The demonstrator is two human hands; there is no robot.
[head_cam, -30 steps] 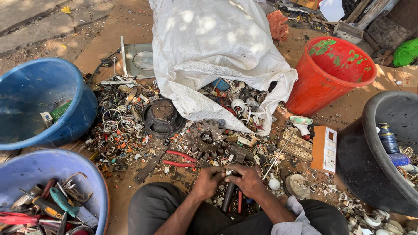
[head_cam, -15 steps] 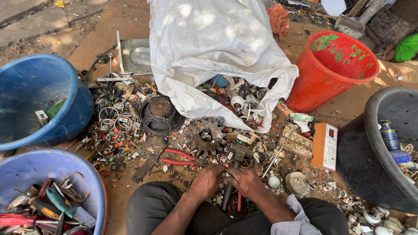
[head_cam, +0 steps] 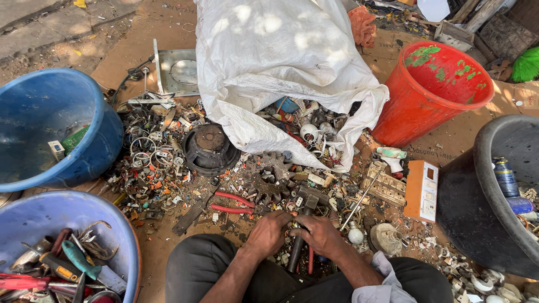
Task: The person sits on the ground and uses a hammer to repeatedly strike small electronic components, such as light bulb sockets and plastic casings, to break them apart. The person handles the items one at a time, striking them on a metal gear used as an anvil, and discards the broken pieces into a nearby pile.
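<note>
Head view, single frame looking down at a seated person on a dirt floor (head_cam: 163, 247) strewn with scrap.

Left hand (head_cam: 268, 233): fingers curled shut around something small at the head end of a dark-handled hammer (head_cam: 303, 224); what exactly is pinched cannot be told. Right hand (head_cam: 321, 235): closed likewise, knuckles up, touching the left hand, with the hammer's handle running down between the two. The hammer's metal head lies just beyond the fingertips.

Immediately beyond the left hand: red-handled pliers (head_cam: 233, 203) flat on the floor, then a rusty toothed gear (head_cam: 269, 177). Further out on the same side, a round black speaker frame (head_cam: 209, 148) amid small metal rings and wire offcuts.

Straight ahead of both hands: a large white woven plastic sack (head_cam: 269, 62), its mouth open toward the person, spilling mixed scrap.

Beyond the right hand: an orange and white rectangular switch box (head_cam: 422, 191), and past it a red plastic bucket (head_cam: 432, 92) tipped on its side. Far to the right: a black rubber tub (head_cam: 477, 207) holding bottles.

Far to the left: an empty-looking blue plastic basin (head_cam: 50, 129), and nearer the person a second pale blue plastic basin (head_cam: 120, 235) holding screwdrivers and hand tools.
</note>
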